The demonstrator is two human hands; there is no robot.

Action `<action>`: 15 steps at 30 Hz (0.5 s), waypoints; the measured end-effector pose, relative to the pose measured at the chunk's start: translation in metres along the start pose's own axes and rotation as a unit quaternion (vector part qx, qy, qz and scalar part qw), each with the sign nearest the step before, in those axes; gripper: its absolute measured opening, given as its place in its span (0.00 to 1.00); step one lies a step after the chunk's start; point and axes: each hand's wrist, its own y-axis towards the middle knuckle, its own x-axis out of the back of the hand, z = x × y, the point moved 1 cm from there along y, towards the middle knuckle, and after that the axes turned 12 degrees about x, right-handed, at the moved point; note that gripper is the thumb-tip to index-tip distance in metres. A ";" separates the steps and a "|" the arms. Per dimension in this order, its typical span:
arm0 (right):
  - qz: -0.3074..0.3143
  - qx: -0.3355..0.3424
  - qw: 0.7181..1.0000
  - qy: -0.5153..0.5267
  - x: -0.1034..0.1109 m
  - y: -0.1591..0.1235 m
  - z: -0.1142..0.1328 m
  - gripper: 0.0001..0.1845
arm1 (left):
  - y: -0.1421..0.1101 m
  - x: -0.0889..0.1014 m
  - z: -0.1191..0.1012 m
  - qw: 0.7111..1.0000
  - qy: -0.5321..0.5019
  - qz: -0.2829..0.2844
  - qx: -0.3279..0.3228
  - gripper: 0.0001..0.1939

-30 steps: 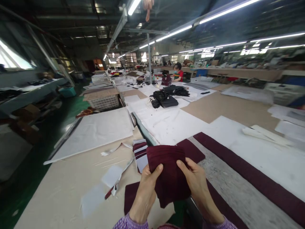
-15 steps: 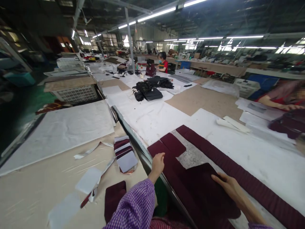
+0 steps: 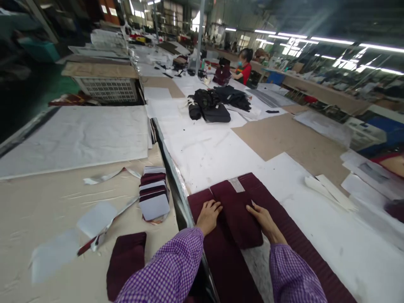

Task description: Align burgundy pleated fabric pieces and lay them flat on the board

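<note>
A dark maroon fabric panel (image 3: 241, 219) with rounded corners lies over longer maroon fabric strips (image 3: 227, 265) near the table's left edge. My right hand (image 3: 267, 223) grips its right edge, thumb on top and the other fingers partly hidden. At the panel's left edge, my left hand (image 3: 208, 216) is closed, with curled fingers against the cloth and fingertips partly out of sight. Farther right, a long ribbed maroon strip (image 3: 284, 223) runs toward the front. A pale grey patch of material (image 3: 259, 269) shows between the strips.
On the beige left table (image 3: 47, 202) sit a stack of grey and maroon pieces (image 3: 154, 193), a separate maroon piece (image 3: 126, 263) and pale scraps (image 3: 97, 219). A gap (image 3: 181, 210) divides the tables. Black cloth items (image 3: 211, 107) lie ahead; a person in red (image 3: 244, 71) works beyond.
My right hand has brought the maroon panel forward and left, toward the far ends of the strips. My left hand has come down to the panel's left edge. The view has turned right.
</note>
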 end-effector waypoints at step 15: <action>-0.009 -0.044 0.946 -0.320 -0.010 0.059 -0.027 0.12 | 0.006 -0.013 0.008 0.999 0.032 -0.034 0.020 0.16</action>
